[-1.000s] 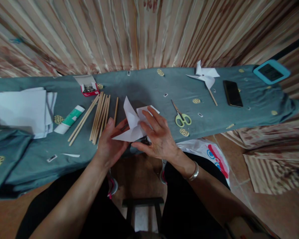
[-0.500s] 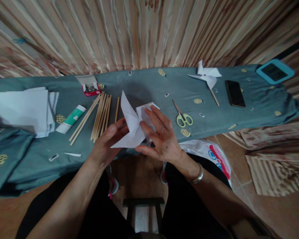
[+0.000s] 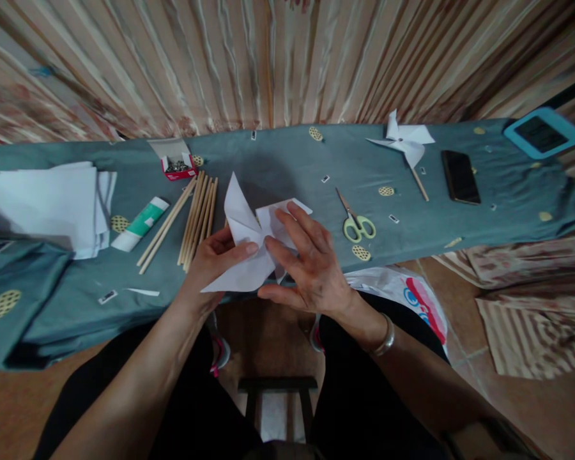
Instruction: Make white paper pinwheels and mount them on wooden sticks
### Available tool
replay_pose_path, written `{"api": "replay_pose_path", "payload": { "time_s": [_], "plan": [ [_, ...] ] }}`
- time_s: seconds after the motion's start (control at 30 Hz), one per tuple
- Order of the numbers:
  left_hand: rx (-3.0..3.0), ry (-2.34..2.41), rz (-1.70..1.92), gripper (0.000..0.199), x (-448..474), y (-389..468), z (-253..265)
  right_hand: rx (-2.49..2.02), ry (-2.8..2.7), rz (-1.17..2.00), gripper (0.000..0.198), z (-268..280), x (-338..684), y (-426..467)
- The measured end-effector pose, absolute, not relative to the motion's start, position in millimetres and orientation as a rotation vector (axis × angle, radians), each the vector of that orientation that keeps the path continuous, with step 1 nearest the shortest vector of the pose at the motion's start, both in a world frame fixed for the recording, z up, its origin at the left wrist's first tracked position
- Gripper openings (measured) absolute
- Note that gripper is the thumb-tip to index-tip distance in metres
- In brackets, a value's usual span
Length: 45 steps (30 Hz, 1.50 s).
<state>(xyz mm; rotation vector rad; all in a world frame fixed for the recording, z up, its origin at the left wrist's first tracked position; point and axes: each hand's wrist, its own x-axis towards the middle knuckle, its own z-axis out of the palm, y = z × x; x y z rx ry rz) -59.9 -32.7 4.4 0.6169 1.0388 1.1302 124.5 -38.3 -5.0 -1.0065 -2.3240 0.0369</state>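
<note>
A white paper pinwheel (image 3: pixel 243 220) with pointed blades is held above the table's front edge. My left hand (image 3: pixel 208 262) grips its left side, thumb across the front near the centre and the other fingers behind the paper. My right hand (image 3: pixel 311 262) lies against the right part of the pinwheel, its fingers stretched and apart. The index fingertip touches near the centre, while the thumb points left below. Several wooden sticks (image 3: pixel 199 220) lie just left of the pinwheel. To the right are scissors (image 3: pixel 357 223) with pale green handles.
White paper sheets (image 3: pixel 43 207), a green-and-white tube (image 3: pixel 141 223) and a red box (image 3: pixel 178 169) of small metal pieces lie left. A pinwheel on a stick (image 3: pixel 409 147), a phone (image 3: pixel 460 177) and a blue-framed device (image 3: pixel 542 133) lie right. A curtain (image 3: pixel 249 64) hangs behind.
My left thumb has come over the front of the pinwheel and presses near its centre. The pinwheel has shifted slightly left. My right hand stays on its right side.
</note>
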Motion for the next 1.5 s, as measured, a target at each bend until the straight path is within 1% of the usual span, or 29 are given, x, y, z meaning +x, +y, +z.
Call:
{"api": "replay_pose_path", "payload": {
  "time_s": [0.1, 0.53, 0.8, 0.9, 1.1, 1.2, 1.3, 1.37, 1.5],
  "plan": [
    [0.607, 1.090, 1.147, 0.029, -53.9, -34.4, 5.6, -1.025, -2.340, 0.055, 0.056, -6.3, 122.3, -39.1],
    [0.594, 1.117, 1.161, 0.034, -54.6, -34.2, 3.2, -0.982, -2.340, -0.061, 0.058, -4.5, 118.5, -41.1],
    [0.602, 1.095, 1.160, 0.027, -54.2, -34.1, 2.7, -0.948, -2.285, 0.043, 0.055, -2.8, 120.2, -40.3],
    [0.602, 1.107, 1.178, 0.027, -53.2, -33.9, 2.3, -0.963, -2.302, 0.073, 0.054, -2.9, 120.2, -40.5],
    [0.559, 1.096, 1.122, 0.028, -52.7, -33.0, 5.5, -0.925, -2.284, 0.028, 0.057, -2.0, 118.1, -41.6],
    [0.531, 1.088, 1.103, 0.031, -52.5, -31.9, 6.5, -0.980, -2.315, 0.070, 0.052, 1.5, 118.1, -41.6],
    [0.528, 1.083, 1.112, 0.030, -52.1, -30.9, 5.6, -1.036, -2.320, 0.109, 0.036, 5.1, 118.0, -41.3],
    [0.531, 1.072, 1.130, 0.029, -51.8, -30.7, 5.1, -1.020, -2.307, 0.138, 0.030, 6.5, 117.6, -41.3],
    [0.552, 1.045, 1.147, 0.025, -51.9, -31.1, 6.3, -0.970, -2.297, 0.093, 0.031, 5.1, 116.6, -41.2]
  ]
}}
